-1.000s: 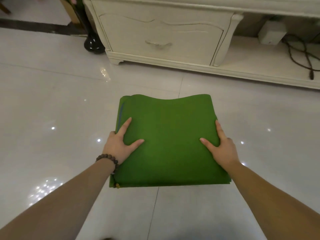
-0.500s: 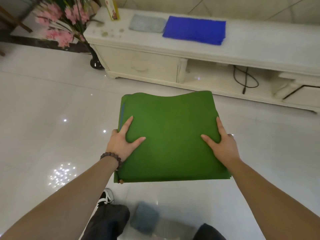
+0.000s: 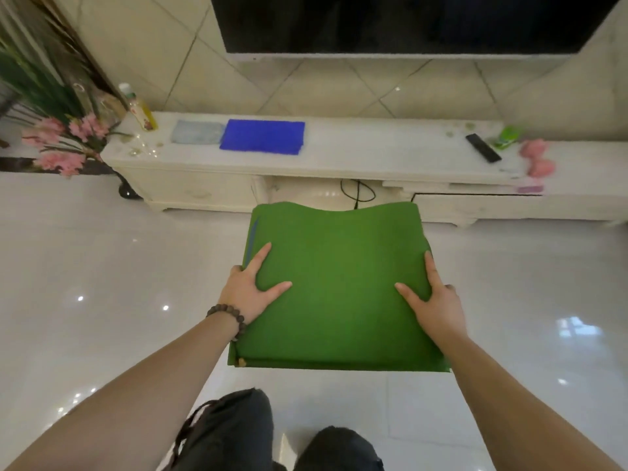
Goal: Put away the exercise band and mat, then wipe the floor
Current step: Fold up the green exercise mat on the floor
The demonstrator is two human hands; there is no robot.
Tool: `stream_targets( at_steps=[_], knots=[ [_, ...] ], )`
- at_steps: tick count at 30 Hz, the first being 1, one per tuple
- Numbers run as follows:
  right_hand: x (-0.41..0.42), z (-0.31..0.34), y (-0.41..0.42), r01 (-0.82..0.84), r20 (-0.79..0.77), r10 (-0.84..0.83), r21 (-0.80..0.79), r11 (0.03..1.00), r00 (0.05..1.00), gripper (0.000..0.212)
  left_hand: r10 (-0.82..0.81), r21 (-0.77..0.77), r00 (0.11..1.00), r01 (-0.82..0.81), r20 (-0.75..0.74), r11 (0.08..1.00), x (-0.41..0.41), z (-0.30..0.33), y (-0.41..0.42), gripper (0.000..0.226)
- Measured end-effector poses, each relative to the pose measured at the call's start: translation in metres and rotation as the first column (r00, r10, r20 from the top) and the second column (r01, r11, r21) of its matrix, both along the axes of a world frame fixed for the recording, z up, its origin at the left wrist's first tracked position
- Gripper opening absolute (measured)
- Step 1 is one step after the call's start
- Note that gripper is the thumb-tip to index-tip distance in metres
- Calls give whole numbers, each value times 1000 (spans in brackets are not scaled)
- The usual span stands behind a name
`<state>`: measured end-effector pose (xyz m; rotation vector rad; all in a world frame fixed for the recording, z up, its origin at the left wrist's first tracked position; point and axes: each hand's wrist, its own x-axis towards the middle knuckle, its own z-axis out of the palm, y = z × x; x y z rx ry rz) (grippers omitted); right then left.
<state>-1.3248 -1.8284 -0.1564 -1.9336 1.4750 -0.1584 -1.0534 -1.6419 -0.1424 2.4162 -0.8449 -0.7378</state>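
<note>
I hold the folded green mat [image 3: 339, 287] flat in front of me, above the glossy floor [image 3: 102, 283]. My left hand [image 3: 249, 288], with a bead bracelet on its wrist, grips the mat's left edge, thumb and forefinger on top. On the right edge my right hand [image 3: 433, 297] grips it the same way. The other fingers of both hands are hidden under the mat. A pink bundled thing [image 3: 537, 158], perhaps the exercise band, lies at the right end of the white TV cabinet [image 3: 373, 154].
The cabinet top carries a blue cloth [image 3: 263, 136], a grey cloth [image 3: 195, 132], a bottle [image 3: 141, 112], a black remote [image 3: 482, 147] and a green packet [image 3: 508, 136]. A TV [image 3: 407, 22] hangs above. Pink flowers [image 3: 57, 144] stand at the left. My knees [image 3: 238, 430] show below.
My view has risen from the cabinet's drawer front to its top and the TV. The mat has come up with both hands, whose grip is unchanged. My legs now show below.
</note>
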Motion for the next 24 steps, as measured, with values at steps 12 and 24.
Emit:
stream_targets(
  at_steps=[12, 24],
  knots=[
    [-160, 49, -87, 285, 20, -284, -46, 957, 959, 84, -283, -63, 959, 283, -1, 957, -117, 41, -173, 86],
    [-289, 69, -335, 396, -55, -398, -38, 917, 916, 83, -391, -103, 919, 385, -52, 917, -245, 31, -455, 87]
  ],
)
